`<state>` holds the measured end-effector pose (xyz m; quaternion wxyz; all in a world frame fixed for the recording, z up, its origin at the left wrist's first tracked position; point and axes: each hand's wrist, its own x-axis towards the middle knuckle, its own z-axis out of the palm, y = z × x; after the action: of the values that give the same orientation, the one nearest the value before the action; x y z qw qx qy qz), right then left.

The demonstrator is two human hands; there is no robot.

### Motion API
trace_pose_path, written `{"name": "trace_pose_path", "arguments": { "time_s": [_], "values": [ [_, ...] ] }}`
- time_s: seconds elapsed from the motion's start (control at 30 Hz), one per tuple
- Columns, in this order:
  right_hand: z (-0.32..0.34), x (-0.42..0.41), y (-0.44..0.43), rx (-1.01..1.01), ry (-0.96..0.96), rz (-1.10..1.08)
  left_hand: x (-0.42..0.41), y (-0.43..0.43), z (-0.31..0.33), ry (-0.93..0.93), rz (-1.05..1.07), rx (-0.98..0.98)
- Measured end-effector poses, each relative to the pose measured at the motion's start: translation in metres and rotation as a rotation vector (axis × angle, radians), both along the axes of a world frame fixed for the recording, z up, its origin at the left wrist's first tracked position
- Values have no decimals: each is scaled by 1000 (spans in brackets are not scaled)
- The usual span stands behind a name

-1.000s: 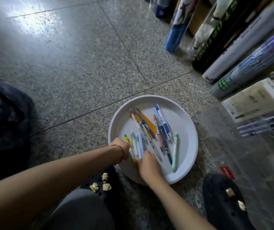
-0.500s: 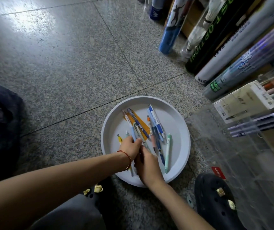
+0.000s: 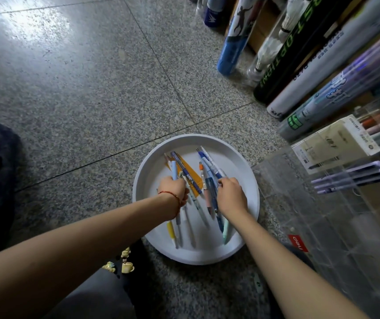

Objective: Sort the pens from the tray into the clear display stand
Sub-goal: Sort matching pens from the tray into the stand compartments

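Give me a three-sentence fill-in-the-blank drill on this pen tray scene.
The left hand wears a ____ string bracelet.
The clear display stand sits to the ____ of the tray.
The light blue pen is gripped in the ____ hand.
Missing words: red, right, left.

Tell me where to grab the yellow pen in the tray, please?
Pinch the yellow pen by its barrel, near the end facing you, coming from the left. A strip of bare tray lies on that side, a grey pen lies close along its right, and its far end is hidden under the wrist of the left hand.
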<state>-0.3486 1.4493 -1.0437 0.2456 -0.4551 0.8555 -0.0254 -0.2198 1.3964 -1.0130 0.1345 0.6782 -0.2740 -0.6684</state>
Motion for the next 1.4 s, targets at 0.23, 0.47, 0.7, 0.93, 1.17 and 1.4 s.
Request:
{"name": "trace_pose_path", "arguments": {
  "time_s": [0.23,0.47,0.7,0.93,1.17,1.4],
  "values": [
    [-3,8,-9,97,116,116,-20,-1,-1,83,-36,35],
    [28,-1,16,-87,-443,-140,-21,-3,10,114,-69,0],
    [125,-37,66,-201,-797,-162,-78,32,98,328,-324,-146],
    [241,-124,126,-533,-769,-483,-152,79,193,462,-660,-70],
    [266,-153,191,-831,-987,-693,-184,130,215,722,-930,191],
    [250,-153,224,-864,-843,-790,-188,161,196,631,-1003,81]
  ]
}}
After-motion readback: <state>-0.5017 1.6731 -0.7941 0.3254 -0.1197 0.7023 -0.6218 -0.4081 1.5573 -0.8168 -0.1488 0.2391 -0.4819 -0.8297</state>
